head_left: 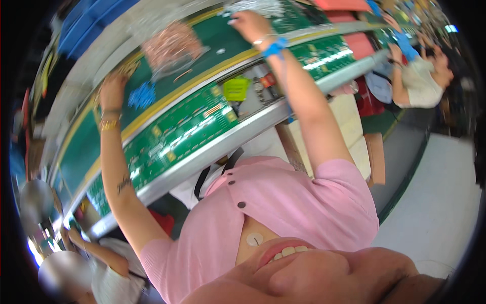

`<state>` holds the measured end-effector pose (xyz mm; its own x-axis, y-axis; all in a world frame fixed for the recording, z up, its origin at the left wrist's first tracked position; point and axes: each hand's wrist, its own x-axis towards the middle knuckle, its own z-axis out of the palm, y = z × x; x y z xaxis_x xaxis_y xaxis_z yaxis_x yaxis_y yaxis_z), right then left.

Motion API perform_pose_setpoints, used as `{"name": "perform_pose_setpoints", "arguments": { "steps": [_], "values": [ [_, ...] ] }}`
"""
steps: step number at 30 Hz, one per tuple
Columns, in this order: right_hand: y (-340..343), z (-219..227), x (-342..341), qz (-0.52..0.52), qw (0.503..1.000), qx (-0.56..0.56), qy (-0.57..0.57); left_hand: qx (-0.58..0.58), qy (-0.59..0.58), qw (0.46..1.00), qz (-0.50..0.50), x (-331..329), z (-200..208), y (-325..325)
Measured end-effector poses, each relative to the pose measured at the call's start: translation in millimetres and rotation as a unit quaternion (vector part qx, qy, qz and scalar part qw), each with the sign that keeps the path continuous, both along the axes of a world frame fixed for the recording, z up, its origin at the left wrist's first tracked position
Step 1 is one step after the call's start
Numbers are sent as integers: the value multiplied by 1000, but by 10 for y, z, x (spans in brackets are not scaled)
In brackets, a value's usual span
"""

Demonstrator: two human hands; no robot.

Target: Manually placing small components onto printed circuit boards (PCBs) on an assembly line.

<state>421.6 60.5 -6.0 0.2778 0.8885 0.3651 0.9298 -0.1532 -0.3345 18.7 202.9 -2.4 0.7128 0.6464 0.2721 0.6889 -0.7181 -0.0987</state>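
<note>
My left hand [114, 90] reaches to the far left of the green work surface, at a small heap of tan parts [130, 67]. Its fingers are blurred and partly hidden. Just right of it lies a pile of small blue parts [142, 95]. A see-through plastic bag of copper-coloured parts [172, 46] sits between my hands. Farther right, my right hand [251, 26] is closed in a pinch beside a heap of white parts [260, 8]; what its fingertips hold is too small to name. A blue strap [275, 47] circles that wrist.
Long green circuit boards [177, 139] lie along the near rail [217, 152], with a yellow-green tray [236, 89] between them. Blue bins [93, 25] stand at the far left. Co-workers sit to the right [422, 81] and left [114, 273]. Cartons [349, 137] stand below the rail.
</note>
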Motion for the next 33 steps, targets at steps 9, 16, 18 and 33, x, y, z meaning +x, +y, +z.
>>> {"name": "perform_pose_setpoints", "arguments": {
  "steps": [9, 16, 18, 33],
  "values": [
    [84, 44, -269, -26, 998, -21, 53, 54, 65, 996, 27, -97, -28, 43],
    [-564, 322, -516, 159, 960, 82, 215, -4, -137, 989, 45, 116, 434, -551],
    [-760, 328, -478, 145, 953, 97, 246, -189, -236, 952, 34, 479, 531, -1030],
    [-800, 329, -595, 149, 923, 94, 341, -414, -299, 856, 80, 1286, 210, -2176]
  ]
}}
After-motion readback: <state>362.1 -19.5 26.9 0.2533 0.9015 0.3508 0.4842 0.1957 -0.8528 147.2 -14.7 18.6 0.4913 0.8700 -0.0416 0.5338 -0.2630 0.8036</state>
